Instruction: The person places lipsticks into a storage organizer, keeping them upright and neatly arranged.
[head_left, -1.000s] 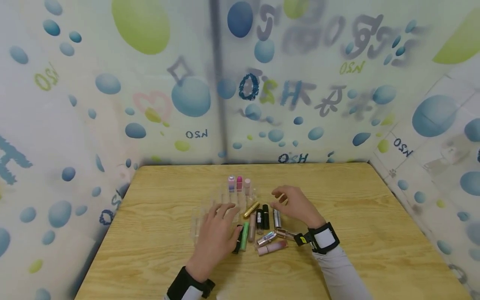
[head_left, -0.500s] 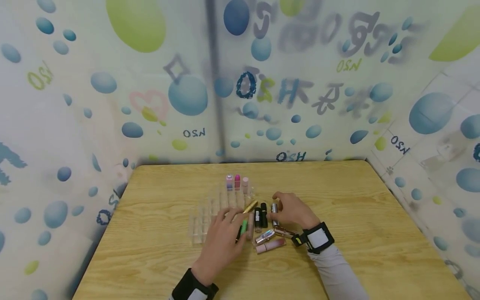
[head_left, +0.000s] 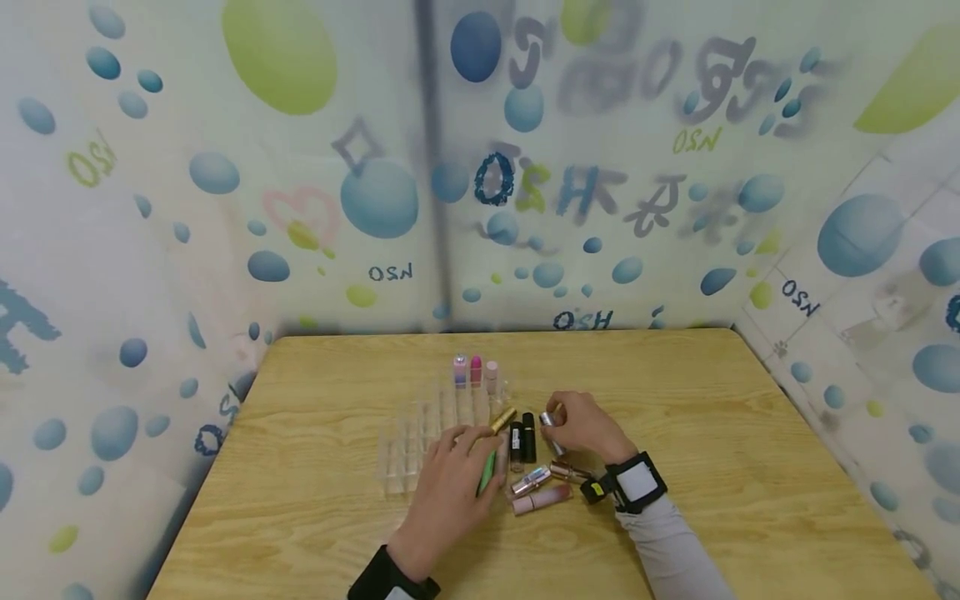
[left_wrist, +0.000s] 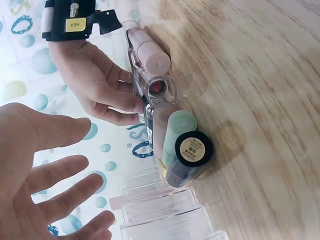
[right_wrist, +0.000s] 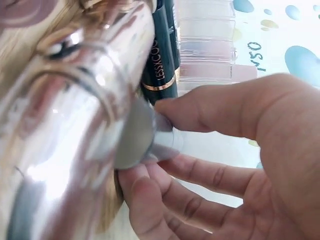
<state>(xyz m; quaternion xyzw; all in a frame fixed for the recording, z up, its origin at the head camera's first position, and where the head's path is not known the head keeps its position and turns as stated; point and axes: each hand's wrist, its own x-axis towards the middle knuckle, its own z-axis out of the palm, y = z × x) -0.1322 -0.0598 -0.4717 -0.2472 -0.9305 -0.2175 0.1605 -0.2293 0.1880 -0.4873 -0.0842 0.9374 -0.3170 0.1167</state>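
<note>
Silver tube (head_left: pixel 547 421) is tilting more now, beside the black one (head_left: pixel 529 437); right hand (head_left: pixel 588 427) is pinching its far end, I'm guessing because the bronze one (head_left: pixel 567 472) is crowding the near end. Left hand (head_left: pixel 452 483) is hanging loose, fingers apart, by the green one (head_left: pixel 487 472).

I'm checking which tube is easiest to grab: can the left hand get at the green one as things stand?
Probably yes: the left hand hovers over the green tube, and nothing appears to lie on it. A dark tube and a dusky pink tube flank it closely, leaving little side room.
</note>
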